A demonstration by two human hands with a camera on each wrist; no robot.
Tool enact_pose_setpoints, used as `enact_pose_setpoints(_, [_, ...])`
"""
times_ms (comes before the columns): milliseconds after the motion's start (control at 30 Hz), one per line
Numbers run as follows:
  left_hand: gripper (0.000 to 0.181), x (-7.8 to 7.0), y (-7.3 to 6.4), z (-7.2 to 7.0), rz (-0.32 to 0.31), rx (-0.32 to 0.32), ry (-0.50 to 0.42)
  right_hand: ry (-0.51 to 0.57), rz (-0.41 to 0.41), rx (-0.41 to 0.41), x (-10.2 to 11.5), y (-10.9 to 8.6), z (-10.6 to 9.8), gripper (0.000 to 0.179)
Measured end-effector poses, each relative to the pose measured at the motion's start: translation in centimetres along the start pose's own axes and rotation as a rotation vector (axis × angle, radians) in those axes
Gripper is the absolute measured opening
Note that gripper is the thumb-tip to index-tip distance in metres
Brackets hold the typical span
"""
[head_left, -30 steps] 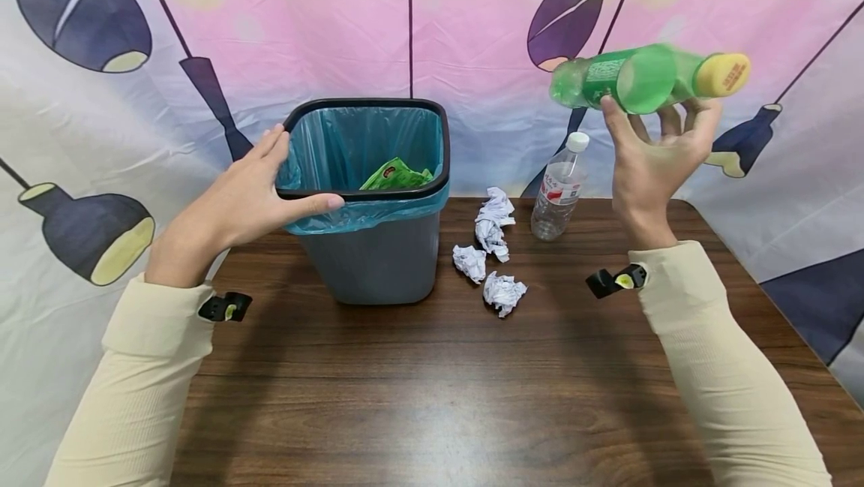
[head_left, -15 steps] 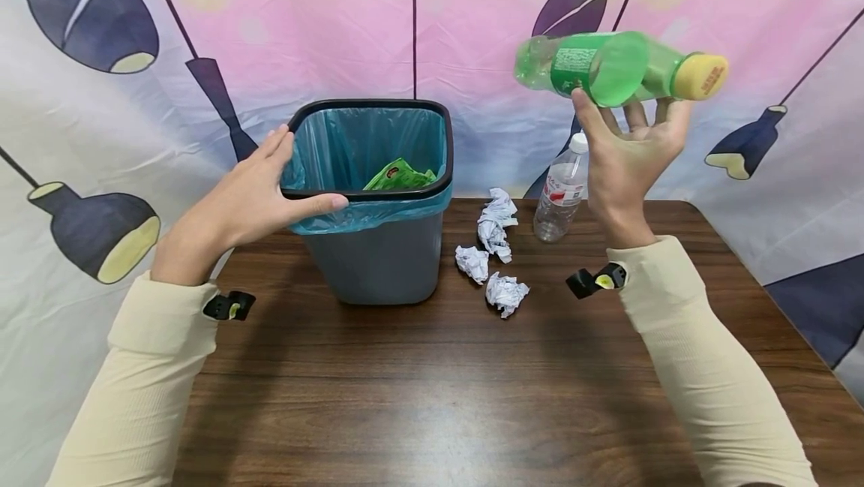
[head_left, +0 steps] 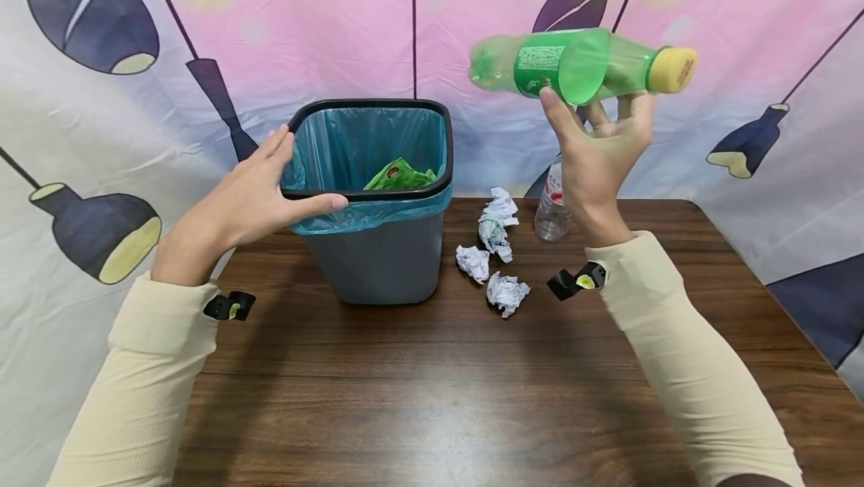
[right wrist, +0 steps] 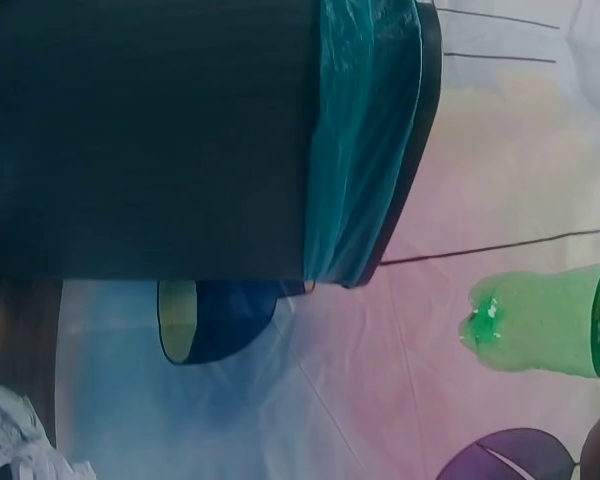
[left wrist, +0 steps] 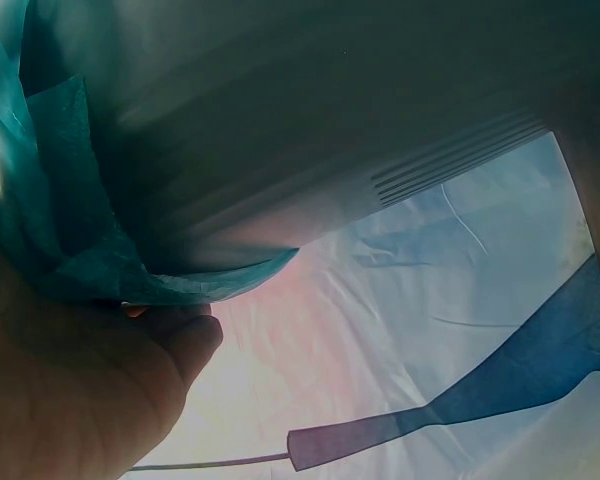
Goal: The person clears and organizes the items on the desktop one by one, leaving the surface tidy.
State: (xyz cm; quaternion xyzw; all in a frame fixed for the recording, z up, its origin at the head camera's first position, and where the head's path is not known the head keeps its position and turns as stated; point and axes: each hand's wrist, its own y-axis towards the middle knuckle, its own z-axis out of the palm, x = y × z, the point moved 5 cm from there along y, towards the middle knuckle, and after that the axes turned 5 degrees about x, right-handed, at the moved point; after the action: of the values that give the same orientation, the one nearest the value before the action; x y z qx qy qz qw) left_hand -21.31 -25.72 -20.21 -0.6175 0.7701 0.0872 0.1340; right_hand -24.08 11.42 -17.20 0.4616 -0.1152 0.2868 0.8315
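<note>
My left hand (head_left: 236,205) rests on the near left corner of a grey trash can (head_left: 385,262), its thumb stretched along the black rim and its fingers at the left side. A blue-green liner (left wrist: 70,200) folds over that rim. Inside the can lies a green wrapper (head_left: 400,175). Raised to the right of the can, my right hand (head_left: 601,164) grips a clear green plastic bottle (head_left: 563,63) from below. The bottle lies sideways, yellow cap to the right and base toward the can. In the right wrist view the bottle's base (right wrist: 520,320) shows beside the can.
Several crumpled paper balls (head_left: 508,293) lie on the brown wooden table (head_left: 432,397) right of the can. A clear water bottle (head_left: 553,209) stands behind them, partly hidden by my right hand. A patterned cloth (head_left: 486,7) hangs at the back.
My right hand has carried the green bottle leftward, nearer the trash can, and now partly covers the water bottle. The left hand has stayed on the rim.
</note>
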Motion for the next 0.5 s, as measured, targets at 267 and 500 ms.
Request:
enact_pose_setpoints(267, [0.119, 0.0, 0.0, 0.1, 0.0, 0.001, -0.005, 0.035, 0.052, 0.027, -0.5, -0.5, 0.8, 0.063])
enact_pose_setpoints(500, [0.119, 0.1, -0.1, 0.0, 0.001, -0.004, -0.003, 0.017, 0.115, 0.047, -1.6, -0.8, 1.0, 0.062])
